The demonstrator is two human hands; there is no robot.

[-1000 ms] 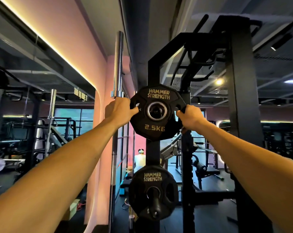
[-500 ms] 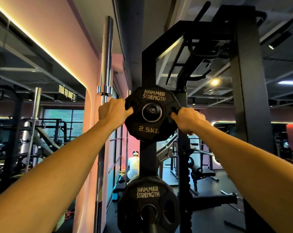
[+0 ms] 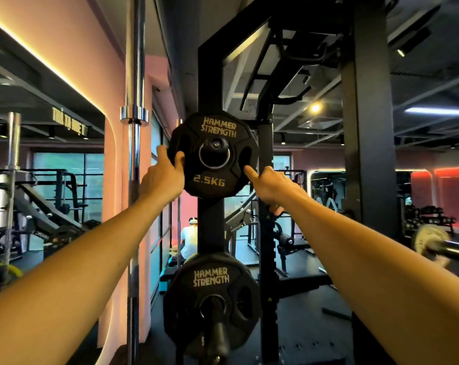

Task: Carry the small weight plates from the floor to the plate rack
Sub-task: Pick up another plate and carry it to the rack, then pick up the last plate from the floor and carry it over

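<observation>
I see the 2.5 kg plate (image 3: 213, 154) hanging on the black rack's (image 3: 210, 75) upper peg. My left hand (image 3: 163, 177) pinches its edge; my right hand (image 3: 269, 184) touches it, forefinger out. Pink walls (image 3: 73, 43), dark gym floor (image 3: 315, 325) below.

The black plate rack (image 3: 210, 83) carries a 2.5KG plate (image 3: 213, 154) on its upper peg, a larger plate (image 3: 212, 299) below
</observation>
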